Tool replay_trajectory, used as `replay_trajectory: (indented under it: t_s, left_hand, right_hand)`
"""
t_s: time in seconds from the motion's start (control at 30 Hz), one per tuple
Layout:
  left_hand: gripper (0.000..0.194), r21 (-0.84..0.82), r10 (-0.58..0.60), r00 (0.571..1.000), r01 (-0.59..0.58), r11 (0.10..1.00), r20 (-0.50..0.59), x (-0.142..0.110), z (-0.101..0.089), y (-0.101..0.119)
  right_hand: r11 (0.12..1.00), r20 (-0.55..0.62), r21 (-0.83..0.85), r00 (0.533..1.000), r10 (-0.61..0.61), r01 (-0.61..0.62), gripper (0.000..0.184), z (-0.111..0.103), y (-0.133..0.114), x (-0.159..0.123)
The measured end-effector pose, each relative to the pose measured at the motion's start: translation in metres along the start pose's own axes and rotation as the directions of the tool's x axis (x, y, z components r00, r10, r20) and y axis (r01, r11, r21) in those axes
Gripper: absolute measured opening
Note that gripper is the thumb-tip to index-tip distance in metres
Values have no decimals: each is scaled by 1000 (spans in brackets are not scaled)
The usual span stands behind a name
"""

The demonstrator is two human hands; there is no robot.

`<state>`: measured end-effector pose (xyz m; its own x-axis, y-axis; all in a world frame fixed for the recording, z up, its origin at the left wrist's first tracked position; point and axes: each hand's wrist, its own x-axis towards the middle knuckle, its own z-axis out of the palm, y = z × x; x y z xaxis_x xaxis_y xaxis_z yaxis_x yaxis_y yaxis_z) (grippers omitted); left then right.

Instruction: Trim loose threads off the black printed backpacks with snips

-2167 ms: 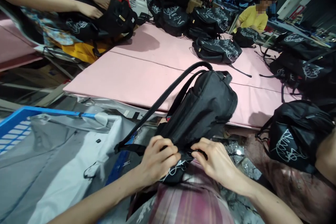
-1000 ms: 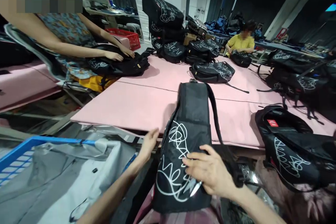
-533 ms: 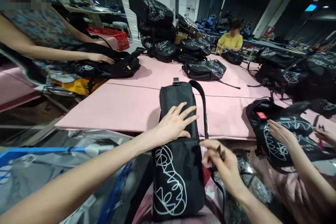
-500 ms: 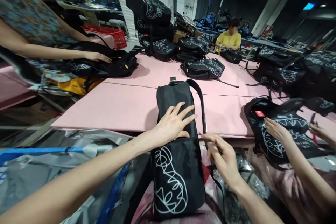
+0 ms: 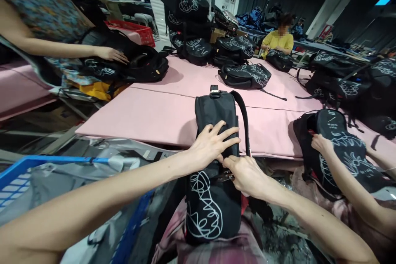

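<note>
A long black bag [image 5: 213, 218] with a white looping scribble print lies from my lap up over the table edge. Its far end carries a metal buckle [image 5: 215, 93], and a black strap [image 5: 244, 115] arches along its right side. My left hand [image 5: 213, 142] presses flat on the bag's upper part, fingers spread. Against the bag's right side, close to my left thumb, my right hand [image 5: 247, 173] is closed. Something small and shiny shows under its fingers, too hidden to name.
The pink table [image 5: 148, 111] bears stacked black bags [image 5: 188, 20] and another bag [image 5: 246, 76]. Left, a blue crate [image 5: 62, 159] holds grey material. A co-worker's hand [image 5: 323, 144] handles a bag at right; another co-worker's hand [image 5: 111, 54] rests on one at left.
My right hand has moved left from beside the strap onto the bag's right side. My left hand stays pressed on the bag. The co-worker at right has shifted the flap of their bag.
</note>
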<state>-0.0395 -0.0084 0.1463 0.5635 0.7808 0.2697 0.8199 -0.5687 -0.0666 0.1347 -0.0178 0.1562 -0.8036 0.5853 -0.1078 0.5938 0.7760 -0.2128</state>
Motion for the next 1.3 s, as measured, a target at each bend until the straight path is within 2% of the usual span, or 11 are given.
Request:
replay_trajectory:
  t_s: [0.1,0.27,0.4,0.5,0.6,0.67,0.73,0.87,1.03,1.2,1.3]
  left_hand:
    - [61,9,-52,998,52,999,-29,-1,10,9]
    - [54,16,-118,986,121,993,-118,0,20,8]
    - [40,-268,-57,964,-15,963,-260,-22,17,-8]
    - [24,-405,33,973,-126,906,-229,-52,14,-8]
    - [36,-400,12,992,-63,914,-127,-77,19,8]
    - [25,-384,-94,986,35,923,-134,-85,26,21]
    - [6,-353,-127,968,44,935,-215,-89,36,33]
    - [23,-301,-57,916,-72,951,-398,-92,48,45]
    - [23,-298,-24,918,-104,949,-396,-93,48,45]
    - [24,-353,-73,899,-94,931,-431,-93,50,45]
    - [18,-429,-129,911,-57,902,-392,-88,37,38]
  right_hand:
    - [973,-89,212,993,-79,96,28,12,3,-1]
    - [824,-263,496,952,-159,275,11,30,7,-6]
    - [847,-292,427,935,-201,315,18,37,17,-17]
    - [876,-292,382,938,-187,294,21,41,23,-27]
    - [895,-301,338,935,-190,290,17,45,24,-32]
    - [919,-314,253,924,-218,303,17,49,23,-33]
    - [939,-354,111,896,-269,326,18,54,22,-34]
    - [914,-462,-135,791,-400,383,25,63,20,-38]
    - [867,-522,-213,698,-491,450,25,67,21,-39]
    - [868,-520,-190,704,-485,458,24,67,23,-39]
    - [923,-520,-77,774,-361,378,13,62,21,-36]
